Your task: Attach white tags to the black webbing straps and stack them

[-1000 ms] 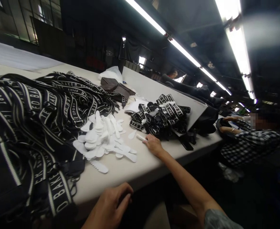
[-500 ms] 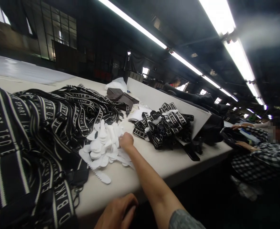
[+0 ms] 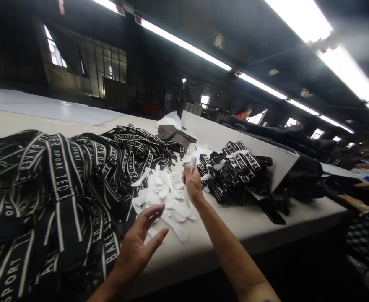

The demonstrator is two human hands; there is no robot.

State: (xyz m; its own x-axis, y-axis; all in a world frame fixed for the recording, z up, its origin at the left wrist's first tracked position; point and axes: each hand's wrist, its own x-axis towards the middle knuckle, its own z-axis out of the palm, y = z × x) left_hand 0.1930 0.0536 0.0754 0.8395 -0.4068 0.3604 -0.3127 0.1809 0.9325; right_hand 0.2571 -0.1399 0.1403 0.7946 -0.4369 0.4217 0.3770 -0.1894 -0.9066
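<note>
My right hand is closed on a white strip, whose end sticks up above the fingers. It is at the right side of a loose pile of white strips, some with toothed edges. My left hand hangs open at the near side of this pile, thumb and fingers apart. Long black straps with white lettering and edge lines lie heaped left of it. Beyond my right hand is a stack of bundled black straps, with white bands around some.
Behind the pile lie a dark grey folded piece and a white plastic bag. A white board stands behind the bundles. A black flat object juts over the table's edge. At far right, a person in a checkered sleeve works.
My right hand has come up from the pile with a white strip in it. My left hand has risen from the table's edge and opened beside the pile. The view has shifted left.
</note>
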